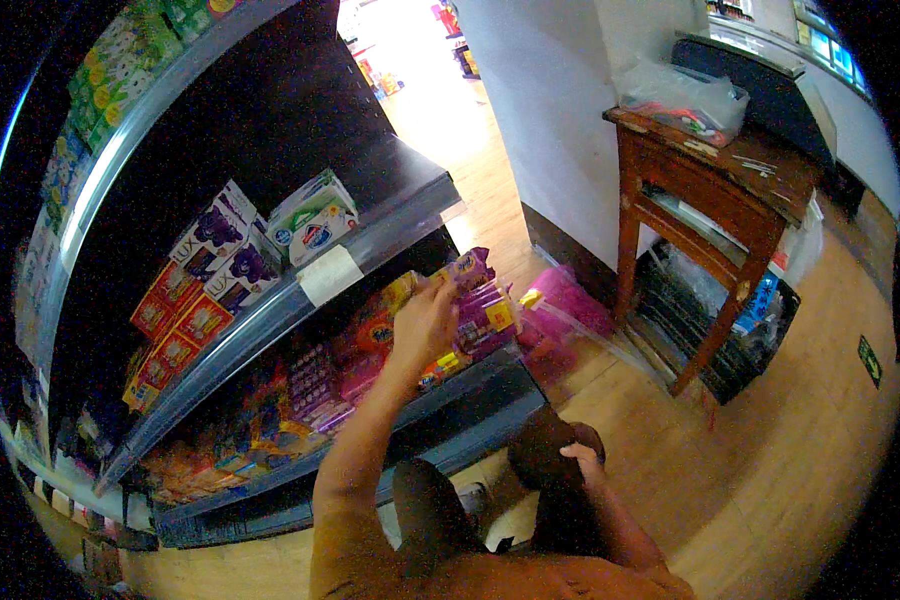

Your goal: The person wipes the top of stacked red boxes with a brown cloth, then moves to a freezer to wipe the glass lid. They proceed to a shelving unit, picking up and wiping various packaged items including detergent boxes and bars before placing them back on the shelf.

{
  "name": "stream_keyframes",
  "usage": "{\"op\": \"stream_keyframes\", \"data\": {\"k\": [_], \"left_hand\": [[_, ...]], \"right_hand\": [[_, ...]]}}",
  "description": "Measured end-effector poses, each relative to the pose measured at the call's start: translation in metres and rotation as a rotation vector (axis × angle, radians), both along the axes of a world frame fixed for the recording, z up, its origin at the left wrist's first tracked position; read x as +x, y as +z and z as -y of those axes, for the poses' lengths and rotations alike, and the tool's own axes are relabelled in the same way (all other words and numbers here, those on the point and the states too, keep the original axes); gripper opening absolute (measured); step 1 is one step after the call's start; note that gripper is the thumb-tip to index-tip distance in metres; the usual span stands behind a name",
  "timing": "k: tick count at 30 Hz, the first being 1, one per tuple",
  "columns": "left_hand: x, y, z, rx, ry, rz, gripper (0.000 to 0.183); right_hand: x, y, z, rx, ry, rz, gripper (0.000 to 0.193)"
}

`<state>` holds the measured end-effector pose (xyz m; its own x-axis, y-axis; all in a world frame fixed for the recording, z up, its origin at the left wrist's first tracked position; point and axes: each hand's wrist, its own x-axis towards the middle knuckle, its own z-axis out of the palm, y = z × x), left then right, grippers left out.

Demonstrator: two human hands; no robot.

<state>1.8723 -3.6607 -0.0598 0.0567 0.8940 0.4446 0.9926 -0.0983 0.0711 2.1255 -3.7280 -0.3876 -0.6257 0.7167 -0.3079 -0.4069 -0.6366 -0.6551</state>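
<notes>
My left hand (427, 318) reaches over the lower shelf, its fingers closed around a purple packet (470, 268) at the right end of the row. The fingertips are partly hidden, and the packet's far end sticks out past them. Just below lie more purple packets with a yellow label (498, 316). Left of the hand, red and purple packs (370, 335) line the same shelf. My right hand (584, 460) rests on my dark-clothed knee (540, 450); the fingers that show lie against it, with nothing visible in them.
Above, a shelf edge (270, 325) carries white-and-purple boxes (225, 250), orange-red boxes (175, 335) and a green-white pack (315, 220). Pink plastic wrap (560, 310) lies on the floor beyond the shelf's end. A wooden stool-like table (710, 170) stands right, with a black crate (740, 340) under it.
</notes>
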Motion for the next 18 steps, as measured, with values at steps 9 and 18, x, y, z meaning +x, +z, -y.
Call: {"op": "stream_keyframes", "data": {"k": [9, 18], "left_hand": [[-0.076, -0.255, 0.342, -0.548, 0.614, 0.177, 0.022], [-0.040, -0.209, 0.372, -0.691, 0.426, 1.039, 0.038]], "right_hand": [[-0.022, 0.014, 0.010, -0.012, 0.015, -0.027, 0.033], [-0.060, 0.068, 0.022, 0.121, -0.031, 0.053, 0.040]]}}
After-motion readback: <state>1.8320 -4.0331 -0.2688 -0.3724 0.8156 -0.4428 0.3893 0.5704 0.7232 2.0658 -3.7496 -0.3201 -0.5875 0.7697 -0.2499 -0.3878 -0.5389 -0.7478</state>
